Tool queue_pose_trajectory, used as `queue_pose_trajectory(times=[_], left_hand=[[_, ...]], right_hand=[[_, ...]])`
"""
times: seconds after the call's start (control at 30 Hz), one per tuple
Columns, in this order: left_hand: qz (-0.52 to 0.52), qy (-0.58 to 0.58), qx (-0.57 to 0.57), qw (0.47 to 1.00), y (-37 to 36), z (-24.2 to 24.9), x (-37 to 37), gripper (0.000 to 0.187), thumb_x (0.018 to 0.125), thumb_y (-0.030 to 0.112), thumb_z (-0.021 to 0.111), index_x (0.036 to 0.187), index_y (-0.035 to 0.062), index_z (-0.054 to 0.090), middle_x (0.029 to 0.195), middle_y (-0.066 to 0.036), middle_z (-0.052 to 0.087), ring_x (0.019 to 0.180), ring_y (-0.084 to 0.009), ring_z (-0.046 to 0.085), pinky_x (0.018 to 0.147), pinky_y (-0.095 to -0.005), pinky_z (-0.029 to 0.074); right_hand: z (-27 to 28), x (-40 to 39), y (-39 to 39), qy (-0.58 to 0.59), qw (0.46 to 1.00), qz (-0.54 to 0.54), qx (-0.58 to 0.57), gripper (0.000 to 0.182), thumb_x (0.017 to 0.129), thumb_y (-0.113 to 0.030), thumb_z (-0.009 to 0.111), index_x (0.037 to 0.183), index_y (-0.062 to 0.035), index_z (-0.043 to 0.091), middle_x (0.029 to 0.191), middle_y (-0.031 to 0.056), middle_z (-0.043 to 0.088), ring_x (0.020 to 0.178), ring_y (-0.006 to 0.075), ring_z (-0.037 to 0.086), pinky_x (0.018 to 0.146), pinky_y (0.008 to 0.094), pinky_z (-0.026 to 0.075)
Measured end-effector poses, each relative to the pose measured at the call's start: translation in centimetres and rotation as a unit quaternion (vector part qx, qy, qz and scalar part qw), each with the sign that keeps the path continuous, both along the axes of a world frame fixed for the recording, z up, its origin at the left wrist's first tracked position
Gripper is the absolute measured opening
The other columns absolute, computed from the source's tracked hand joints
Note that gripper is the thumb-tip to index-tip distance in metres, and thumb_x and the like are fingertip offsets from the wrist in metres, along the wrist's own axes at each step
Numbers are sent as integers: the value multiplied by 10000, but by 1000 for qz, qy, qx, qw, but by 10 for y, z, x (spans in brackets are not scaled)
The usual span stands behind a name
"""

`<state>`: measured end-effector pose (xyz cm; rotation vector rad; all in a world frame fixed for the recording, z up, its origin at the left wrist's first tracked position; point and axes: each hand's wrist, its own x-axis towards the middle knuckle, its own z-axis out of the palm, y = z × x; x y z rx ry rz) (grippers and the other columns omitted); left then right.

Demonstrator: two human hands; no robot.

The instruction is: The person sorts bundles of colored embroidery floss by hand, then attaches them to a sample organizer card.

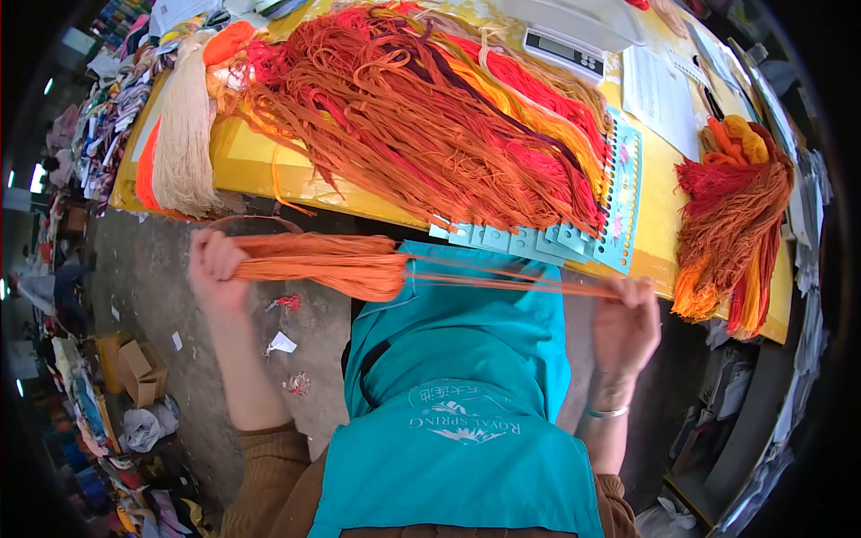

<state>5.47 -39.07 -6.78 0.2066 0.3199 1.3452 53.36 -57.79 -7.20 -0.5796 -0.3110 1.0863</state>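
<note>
My left hand (218, 269) is closed around one end of an orange yarn hank (318, 264), which stretches across in front of my apron. A few orange strands (511, 278) run taut from the hank to my right hand (626, 323), whose fingers pinch them. Both hands are in the air, just short of the table's near edge. Behind them on the table lies a big heap of rust, red and yellow yarn (421, 117). A cream hank (184, 134) hangs over the table edge beyond my left hand.
Punched teal cards (619, 197) stick out from under the yarn heap on the yellow table (659, 260). A bundle of mixed yarn (735, 215) hangs at the right corner. Farther back are a digital scale (565, 54) and paper sheets (659, 99). A cardboard box (142, 372) stands on the floor.
</note>
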Motion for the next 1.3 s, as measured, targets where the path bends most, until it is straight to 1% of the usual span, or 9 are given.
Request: queue_pose_trajectory(times=[0.07,0.2,0.37,0.47,0.67,0.77,0.93,1.2,1.3], left_hand=[[79,42,-23,996,5,-2,-53,328,985,145,426,661,97,412,502,39,248,406,-66,233,383,-227,218],[221,172,-86,956,11,-15,-161,300,968,134,430,671,103,408,515,41,250,408,-75,218,374,-232,192],[380,308,-117,864,6,4,-204,296,1015,236,429,746,114,449,532,51,246,406,-71,187,363,-233,166],[243,263,-35,933,-3,14,-169,261,995,210,484,759,99,472,526,58,235,409,-56,180,368,-225,164],[-57,64,-58,995,-38,0,47,466,1005,185,453,563,182,305,489,63,251,392,-47,203,371,-254,163],[-167,41,-47,984,-66,-26,111,272,1037,232,409,1136,50,585,508,53,275,400,-56,235,387,-237,205],[-347,238,-36,907,-93,-7,190,334,964,173,533,1242,-11,516,608,62,381,458,-26,309,409,-201,221],[-335,310,24,889,-85,-19,211,195,915,222,673,900,47,589,630,56,467,478,-9,359,407,-177,244],[-293,338,20,894,-88,-19,219,192,929,220,657,895,44,588,624,60,465,481,-8,357,409,-182,247]], right_hand=[[1,40,-23,54,996,-66,-23,242,994,-129,417,756,-91,446,664,-24,300,587,96,271,558,267,288],[-30,158,-97,-91,967,-209,-116,237,945,-107,480,712,-106,437,622,-33,308,480,70,219,406,233,195],[-31,273,-184,-283,700,-526,-391,108,899,-191,628,840,-102,642,692,-46,571,473,20,378,381,190,248],[0,239,-158,-398,680,-479,-387,177,934,-167,612,1062,-68,686,866,-17,663,529,-11,394,438,153,263],[-17,73,-43,-509,795,-118,-309,123,925,-68,571,1014,-26,645,870,2,644,765,67,553,741,205,436],[-19,-9,-7,-395,885,72,-236,149,933,-14,512,1065,-76,543,878,-24,619,765,45,563,583,188,367],[6,-79,38,-304,900,303,-78,435,947,34,497,1342,-39,330,875,94,667,931,139,611,960,273,422],[14,-83,48,-223,884,391,-125,539,920,-4,569,1396,-44,320,802,62,627,697,60,538,614,204,395],[3,-88,45,-457,841,262,-127,387,872,-2,654,1237,-44,532,711,1,571,603,19,463,511,203,335]])
